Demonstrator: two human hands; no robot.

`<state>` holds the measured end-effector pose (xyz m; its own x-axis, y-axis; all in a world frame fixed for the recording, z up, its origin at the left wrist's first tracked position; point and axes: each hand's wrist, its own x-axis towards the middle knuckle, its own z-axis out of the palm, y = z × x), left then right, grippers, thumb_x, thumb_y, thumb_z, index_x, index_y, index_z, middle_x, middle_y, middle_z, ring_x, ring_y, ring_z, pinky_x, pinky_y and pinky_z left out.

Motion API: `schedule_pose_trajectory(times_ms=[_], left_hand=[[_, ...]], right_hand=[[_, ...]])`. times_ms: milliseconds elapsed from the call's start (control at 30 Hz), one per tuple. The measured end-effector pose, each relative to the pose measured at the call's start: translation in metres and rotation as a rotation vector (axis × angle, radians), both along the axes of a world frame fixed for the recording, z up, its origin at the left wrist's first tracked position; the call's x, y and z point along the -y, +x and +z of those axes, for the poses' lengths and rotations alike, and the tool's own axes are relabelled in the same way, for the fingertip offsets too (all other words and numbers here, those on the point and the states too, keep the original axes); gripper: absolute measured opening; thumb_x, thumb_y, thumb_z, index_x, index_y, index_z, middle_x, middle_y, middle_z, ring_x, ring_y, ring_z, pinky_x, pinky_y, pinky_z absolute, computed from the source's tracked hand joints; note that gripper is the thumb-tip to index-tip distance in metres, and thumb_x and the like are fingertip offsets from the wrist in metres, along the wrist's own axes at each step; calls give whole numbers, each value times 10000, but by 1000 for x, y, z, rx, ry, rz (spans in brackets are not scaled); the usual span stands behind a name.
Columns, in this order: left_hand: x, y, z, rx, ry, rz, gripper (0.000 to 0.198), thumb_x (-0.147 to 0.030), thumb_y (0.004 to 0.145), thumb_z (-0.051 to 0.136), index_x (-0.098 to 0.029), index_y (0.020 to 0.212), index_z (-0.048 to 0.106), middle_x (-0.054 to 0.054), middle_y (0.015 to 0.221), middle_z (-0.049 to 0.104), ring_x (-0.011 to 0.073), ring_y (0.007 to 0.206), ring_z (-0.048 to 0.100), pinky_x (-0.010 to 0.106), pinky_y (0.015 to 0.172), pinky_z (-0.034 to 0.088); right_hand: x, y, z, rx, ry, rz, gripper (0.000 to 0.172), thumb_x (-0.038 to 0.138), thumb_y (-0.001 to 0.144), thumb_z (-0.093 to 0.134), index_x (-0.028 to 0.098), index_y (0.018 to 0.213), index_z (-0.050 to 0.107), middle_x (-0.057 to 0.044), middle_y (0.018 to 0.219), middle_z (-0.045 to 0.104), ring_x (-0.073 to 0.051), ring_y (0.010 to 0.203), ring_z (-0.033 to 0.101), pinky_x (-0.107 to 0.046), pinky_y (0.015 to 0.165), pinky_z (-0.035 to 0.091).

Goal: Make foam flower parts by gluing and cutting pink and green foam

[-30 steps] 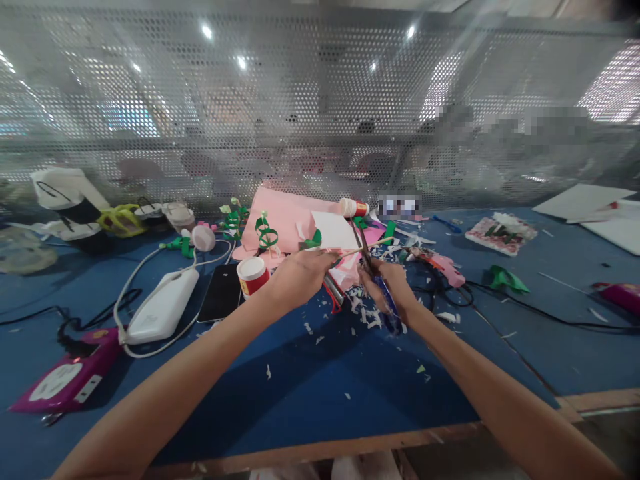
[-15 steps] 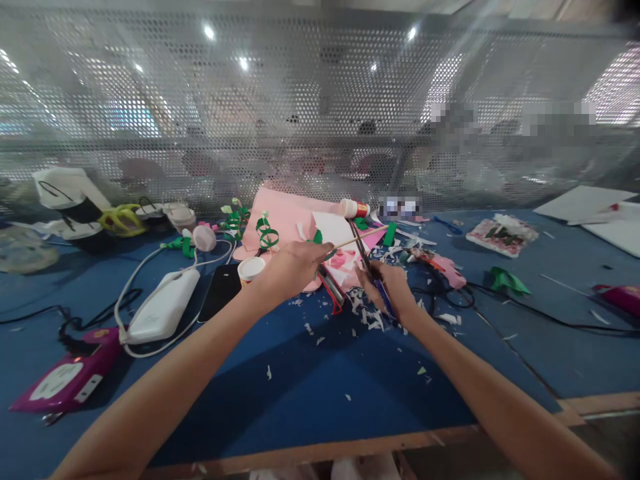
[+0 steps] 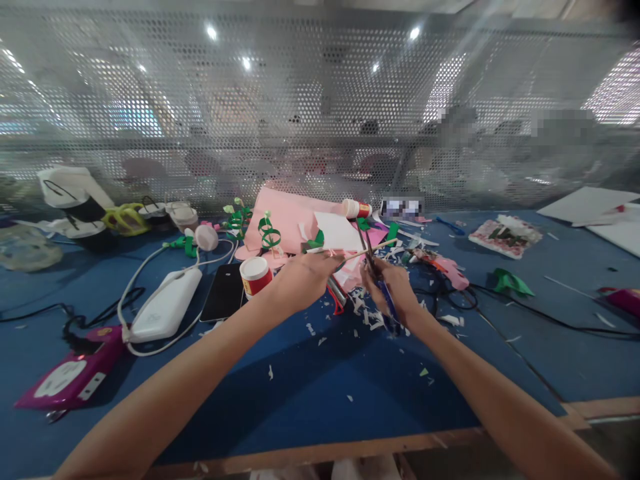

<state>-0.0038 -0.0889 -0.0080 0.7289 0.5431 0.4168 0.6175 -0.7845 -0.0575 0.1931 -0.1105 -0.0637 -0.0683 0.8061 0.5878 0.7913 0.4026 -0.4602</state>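
Note:
Pinched in my left hand [image 3: 307, 280] is a thin pale stick [image 3: 377, 247] that points to the right. My right hand [image 3: 393, 287] grips a pair of scissors [image 3: 371, 250], blades upward, and the stick crosses at the blades. Whether the blades touch the stick I cannot tell. Beneath and between the hands lie a red stapler-like tool [image 3: 337, 297], partly hidden, and white paper scraps [image 3: 373, 315]. Pink paper [image 3: 287, 212] and a white sheet [image 3: 337, 230] spread behind my left hand. A red and white paper cup [image 3: 255, 275] stands beside my left wrist.
On the left are a phone [image 3: 223, 292], a white power bank [image 3: 167, 303] with its cable, and a purple power strip [image 3: 73, 373]. A pink glue gun [image 3: 447, 268] trails a black cord on the right. Green curled paper stems [image 3: 270, 233] stand behind. A perforated metal screen [image 3: 320, 100] closes the back.
The stick has shifted slightly right across the scissor blades. My left hand has moved a little right and down, uncovering more of the paper cup.

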Motion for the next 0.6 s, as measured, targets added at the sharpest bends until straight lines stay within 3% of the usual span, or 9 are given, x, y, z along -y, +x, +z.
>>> schedule_pose_trajectory(times_ms=[200, 400, 600], left_hand=[[5, 3, 3, -84, 11, 82, 443, -64, 833, 387, -160, 1253, 488, 114, 1094, 651, 202, 892, 650, 327, 710, 537], [6, 5, -1, -51, 41, 64, 443, -38, 828, 375, -164, 1238, 488, 106, 1190, 605, 195, 962, 627, 312, 769, 525], [1, 2, 5, -27, -32, 40, 402, -55, 845, 406, -142, 1223, 510, 113, 1072, 665, 184, 928, 642, 311, 777, 530]], right_hand=[[3, -1, 6, -14, -62, -7, 204, 322, 816, 450, 199, 664, 510, -26, 534, 595, -163, 495, 571, -257, 550, 401], [-1, 1, 4, 28, -11, -46, 151, 242, 784, 423, 190, 683, 523, -37, 565, 615, -168, 503, 573, -253, 534, 394], [2, 1, 8, 12, -27, -19, 173, 293, 784, 455, 184, 677, 537, -24, 525, 577, -166, 492, 571, -249, 524, 397]])
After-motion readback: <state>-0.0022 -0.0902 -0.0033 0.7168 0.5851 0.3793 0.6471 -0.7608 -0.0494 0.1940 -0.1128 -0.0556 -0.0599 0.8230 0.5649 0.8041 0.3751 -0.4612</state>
